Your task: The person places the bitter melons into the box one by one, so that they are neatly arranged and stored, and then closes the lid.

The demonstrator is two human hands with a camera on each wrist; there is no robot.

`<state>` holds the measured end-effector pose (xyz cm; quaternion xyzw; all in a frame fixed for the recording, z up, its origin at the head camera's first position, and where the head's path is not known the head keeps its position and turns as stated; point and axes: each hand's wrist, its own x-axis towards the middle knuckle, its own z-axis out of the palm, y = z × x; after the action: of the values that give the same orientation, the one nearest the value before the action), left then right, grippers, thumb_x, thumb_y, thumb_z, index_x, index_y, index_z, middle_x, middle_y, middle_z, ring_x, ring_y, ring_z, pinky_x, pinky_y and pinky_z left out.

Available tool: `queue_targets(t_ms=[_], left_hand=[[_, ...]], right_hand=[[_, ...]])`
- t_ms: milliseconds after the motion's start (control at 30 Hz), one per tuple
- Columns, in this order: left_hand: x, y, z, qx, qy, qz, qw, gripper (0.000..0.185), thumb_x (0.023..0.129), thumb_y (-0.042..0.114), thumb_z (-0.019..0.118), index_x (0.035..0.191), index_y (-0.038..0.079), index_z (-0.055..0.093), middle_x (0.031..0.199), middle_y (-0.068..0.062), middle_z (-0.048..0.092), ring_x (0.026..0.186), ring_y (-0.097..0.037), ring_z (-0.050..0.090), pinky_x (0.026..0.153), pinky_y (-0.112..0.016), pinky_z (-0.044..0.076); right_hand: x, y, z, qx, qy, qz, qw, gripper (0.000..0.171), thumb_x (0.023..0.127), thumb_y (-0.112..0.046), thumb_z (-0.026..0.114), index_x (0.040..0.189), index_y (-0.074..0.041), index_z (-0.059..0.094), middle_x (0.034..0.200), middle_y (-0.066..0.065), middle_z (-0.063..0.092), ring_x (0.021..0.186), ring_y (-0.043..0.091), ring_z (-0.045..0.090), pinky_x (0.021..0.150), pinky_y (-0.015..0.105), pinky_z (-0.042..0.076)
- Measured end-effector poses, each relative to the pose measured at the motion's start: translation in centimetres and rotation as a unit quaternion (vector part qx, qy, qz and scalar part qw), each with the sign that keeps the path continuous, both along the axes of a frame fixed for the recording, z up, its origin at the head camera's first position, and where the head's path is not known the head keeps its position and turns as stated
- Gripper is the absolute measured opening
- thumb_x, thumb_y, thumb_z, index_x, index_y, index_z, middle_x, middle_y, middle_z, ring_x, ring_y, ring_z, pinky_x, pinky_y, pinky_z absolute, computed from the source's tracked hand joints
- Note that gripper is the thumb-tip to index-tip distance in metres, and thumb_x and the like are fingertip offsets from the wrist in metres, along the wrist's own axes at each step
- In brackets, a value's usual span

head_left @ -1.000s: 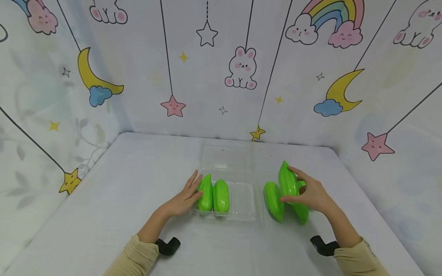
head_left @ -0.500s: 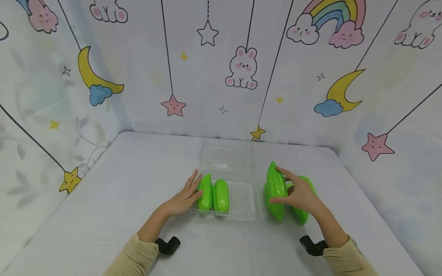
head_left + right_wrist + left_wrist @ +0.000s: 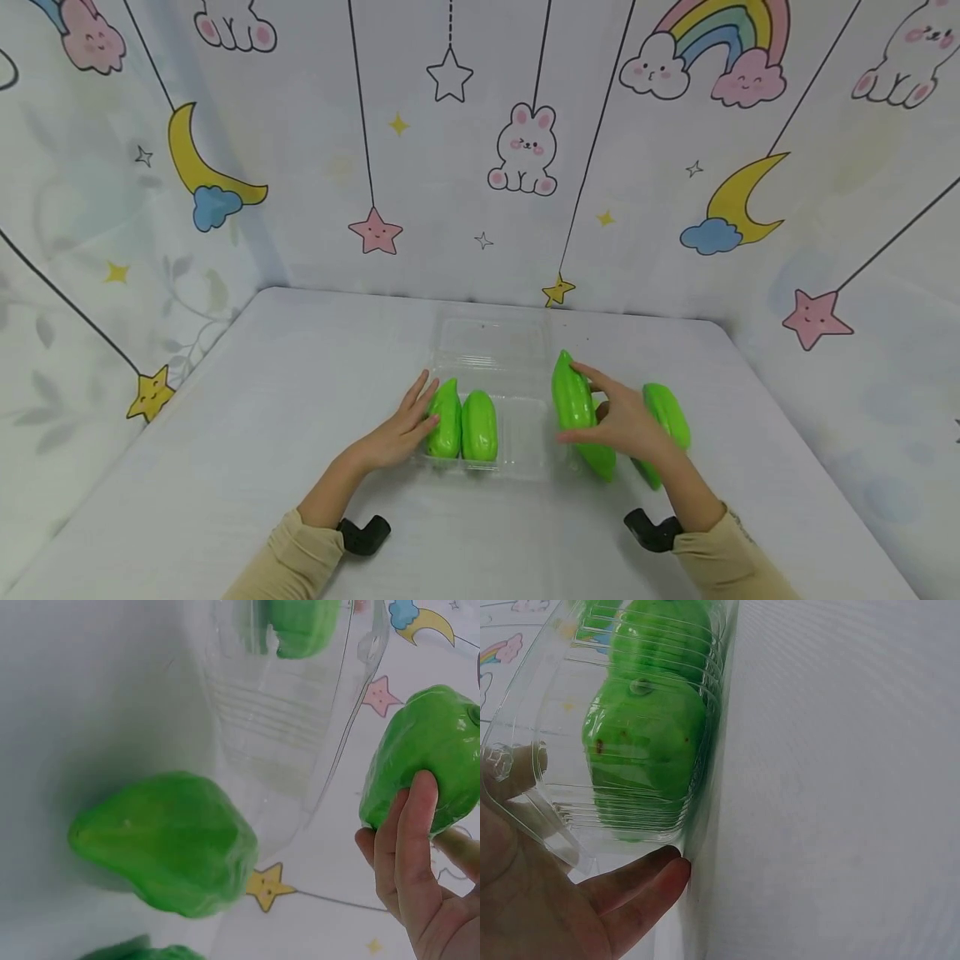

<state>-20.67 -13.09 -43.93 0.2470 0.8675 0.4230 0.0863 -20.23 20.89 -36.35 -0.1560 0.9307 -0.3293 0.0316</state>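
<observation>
In the head view my right hand (image 3: 630, 421) grips a glossy green papaya-shaped fruit (image 3: 573, 400) by its sides, its pointed tip facing away, beside the clear plastic box (image 3: 525, 437). The right wrist view shows this held fruit (image 3: 427, 750) raised, fingers along its side. Two similar green fruits (image 3: 445, 421) (image 3: 479, 427) lie side by side in the left part of the box. My left hand (image 3: 393, 435) rests at the box's left end with fingers straight and spread. In the left wrist view its fingertips (image 3: 671, 866) touch the clear wall.
Below the held fruit, another green fruit (image 3: 602, 462) lies on the white table (image 3: 300, 367). Further right, a green fruit (image 3: 667, 414) is partly behind my right wrist. The box's clear lid (image 3: 491, 340) lies folded back behind it. A patterned cloth wall (image 3: 315, 158) rises behind.
My right hand has carried the green fruit leftward from over the loose fruits to the box's right edge. The left hand and the box have stayed in place.
</observation>
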Motion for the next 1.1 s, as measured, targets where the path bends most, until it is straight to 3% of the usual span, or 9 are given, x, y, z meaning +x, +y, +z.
queue_targets(t_ms=[367, 700, 1100], left_hand=[[0.1, -0.1, -0.1, -0.005, 0.004, 0.002, 1.0000, 0.060, 0.101, 0.032, 0.032, 0.147, 0.008, 0.002, 0.151, -0.011, -0.014, 0.137, -0.032, -0.006, 0.105, -0.056, 0.014], [0.0, -0.1, 0.0, -0.010, 0.009, 0.001, 0.9999, 0.060, 0.101, 0.031, 0.032, 0.147, 0.006, 0.003, 0.151, -0.012, -0.014, 0.137, -0.033, -0.005, 0.104, -0.056, 0.015], [0.1, 0.0, 0.1, -0.008, 0.006, -0.001, 1.0000, 0.060, 0.101, 0.028, 0.033, 0.147, 0.005, 0.002, 0.151, -0.012, -0.014, 0.137, -0.033, -0.005, 0.104, -0.056, 0.015]], right_hand=[[-0.3, -1.7, -0.3, -0.003, 0.003, 0.003, 1.000, 0.103, 0.058, -0.050, 0.082, 0.143, -0.020, 0.032, 0.121, 0.019, 0.051, 0.071, 0.015, 0.058, 0.060, 0.028, 0.047], [-0.4, -4.1, -1.9, -0.014, 0.011, 0.020, 1.000, 0.104, 0.058, -0.048, 0.083, 0.143, -0.015, 0.032, 0.115, 0.016, 0.055, 0.066, 0.012, 0.056, 0.060, 0.027, 0.047], [-0.3, -6.1, -2.8, -0.003, -0.016, 0.016, 1.000, 0.107, 0.055, -0.045, 0.085, 0.143, -0.014, 0.033, 0.112, 0.012, 0.056, 0.067, 0.011, 0.056, 0.060, 0.026, 0.048]])
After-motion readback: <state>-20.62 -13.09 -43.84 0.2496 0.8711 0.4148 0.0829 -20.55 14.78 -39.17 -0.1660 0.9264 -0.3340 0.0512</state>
